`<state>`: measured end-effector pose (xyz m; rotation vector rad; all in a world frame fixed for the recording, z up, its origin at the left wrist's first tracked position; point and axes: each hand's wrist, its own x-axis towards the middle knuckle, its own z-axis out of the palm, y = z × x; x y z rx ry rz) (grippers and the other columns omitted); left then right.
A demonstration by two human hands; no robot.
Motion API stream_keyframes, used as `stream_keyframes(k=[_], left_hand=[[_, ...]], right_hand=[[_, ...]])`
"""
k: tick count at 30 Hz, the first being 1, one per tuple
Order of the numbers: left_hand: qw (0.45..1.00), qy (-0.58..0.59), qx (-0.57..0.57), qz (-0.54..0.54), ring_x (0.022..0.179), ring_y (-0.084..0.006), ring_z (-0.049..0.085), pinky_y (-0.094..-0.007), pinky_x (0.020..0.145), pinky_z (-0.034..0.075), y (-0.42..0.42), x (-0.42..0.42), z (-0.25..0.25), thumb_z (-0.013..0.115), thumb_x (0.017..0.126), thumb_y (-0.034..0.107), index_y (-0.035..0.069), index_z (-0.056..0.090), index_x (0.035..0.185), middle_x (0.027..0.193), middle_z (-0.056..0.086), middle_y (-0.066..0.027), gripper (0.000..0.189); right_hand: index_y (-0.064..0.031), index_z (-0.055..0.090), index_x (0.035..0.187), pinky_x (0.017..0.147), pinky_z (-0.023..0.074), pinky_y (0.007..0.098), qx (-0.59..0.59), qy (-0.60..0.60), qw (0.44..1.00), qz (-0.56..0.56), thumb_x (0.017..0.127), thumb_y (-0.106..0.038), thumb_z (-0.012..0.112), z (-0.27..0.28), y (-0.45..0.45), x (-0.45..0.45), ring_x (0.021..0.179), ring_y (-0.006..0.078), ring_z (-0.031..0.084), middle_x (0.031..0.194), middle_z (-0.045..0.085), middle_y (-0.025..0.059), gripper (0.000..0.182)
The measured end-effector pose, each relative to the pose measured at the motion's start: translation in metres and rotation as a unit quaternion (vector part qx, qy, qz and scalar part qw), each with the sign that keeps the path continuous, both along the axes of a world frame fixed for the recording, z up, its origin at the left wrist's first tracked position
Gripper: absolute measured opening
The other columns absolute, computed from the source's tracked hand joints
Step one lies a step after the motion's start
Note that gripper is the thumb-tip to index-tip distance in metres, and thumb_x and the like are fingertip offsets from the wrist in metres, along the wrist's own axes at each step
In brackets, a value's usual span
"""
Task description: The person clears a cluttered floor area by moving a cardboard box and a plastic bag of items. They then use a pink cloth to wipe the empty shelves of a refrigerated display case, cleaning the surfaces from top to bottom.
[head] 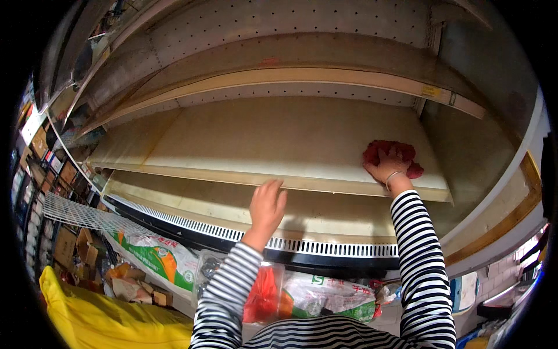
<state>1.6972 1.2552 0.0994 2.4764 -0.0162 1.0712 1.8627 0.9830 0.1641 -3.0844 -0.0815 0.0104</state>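
Note:
My right hand (390,165) presses a dark red cloth (403,150) flat onto a pale shelf (270,135), near its right end. A bracelet (394,175) circles that wrist. In front of the shelf's edge, my left hand (267,209) holds nothing, its fingers extended and the thumb apart. It is above the lower deck (209,200) of the display cabinet; whether its fingertips touch the shelf edge cannot be made out. Brownish stains mark the shelf toward the left.
Another shelf (305,52) overhangs this one, with a yellow label (430,90) on its edge. A slotted white grille (331,248) borders the cabinet's front. Below lie printed plastic sacks (331,296), a red bag (261,292), a wire mesh panel (87,213) and yellow fabric (113,314).

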Motion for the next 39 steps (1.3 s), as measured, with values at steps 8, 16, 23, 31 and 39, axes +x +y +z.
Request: stream_keyframes(k=[8,16,23,31,39], left_hand=[[0.976,0.056,0.201,-0.053,0.106,-0.0258,0.049,-0.0514,0.089,0.033,0.031,0.064,0.001,0.048,0.081,0.046,0.014,0.057,0.107,0.110,0.055,-0.0078,0.042],[0.983,0.023,0.172,-0.056,0.104,-0.0256,0.050,-0.0494,0.088,0.035,0.035,0.068,-0.007,0.049,0.079,0.047,0.014,0.057,0.106,0.108,0.056,-0.0085,0.043],[0.982,0.005,0.183,-0.056,0.102,-0.0252,0.051,-0.0500,0.086,0.036,0.039,0.070,-0.010,0.051,0.077,0.046,0.013,0.057,0.105,0.107,0.057,-0.0087,0.044],[0.981,-0.001,0.183,-0.071,0.101,-0.0266,0.052,-0.0510,0.083,0.037,0.039,0.069,-0.008,0.053,0.072,0.052,0.012,0.058,0.103,0.105,0.057,-0.0094,0.051],[0.981,-0.033,0.177,-0.077,0.097,-0.0254,0.053,-0.0491,0.077,0.039,0.044,0.071,-0.007,0.058,0.062,0.058,0.011,0.058,0.100,0.102,0.058,-0.0102,0.060]], right_hand=[[-0.0146,0.041,0.129,0.100,0.0309,0.0410,-0.033,-0.076,0.997,-0.004,0.086,-0.037,0.039,-0.006,-0.051,0.026,0.123,0.0271,0.036,0.134,0.038,0.0085,0.048],[-0.0046,0.066,0.088,0.070,0.0495,0.0397,-0.078,-0.070,0.994,0.039,0.080,-0.014,0.048,-0.015,0.110,0.058,0.089,0.0286,0.061,0.096,0.063,0.0158,0.022],[-0.0042,0.056,0.109,0.093,0.0367,0.0390,-0.098,-0.067,0.980,0.160,0.082,-0.037,0.045,-0.019,0.168,0.049,0.114,0.0320,0.044,0.118,0.050,0.0205,0.044],[-0.0146,0.042,0.125,0.089,0.0400,0.0396,0.147,-0.049,0.985,-0.077,0.083,-0.040,0.046,-0.025,0.001,0.071,0.112,0.0300,0.047,0.124,0.048,0.0136,0.050],[-0.0089,0.054,0.112,0.089,0.0417,0.0381,-0.139,-0.155,0.977,-0.049,0.086,-0.024,0.046,-0.030,-0.025,0.090,0.107,0.0306,0.050,0.115,0.053,0.0151,0.031]])
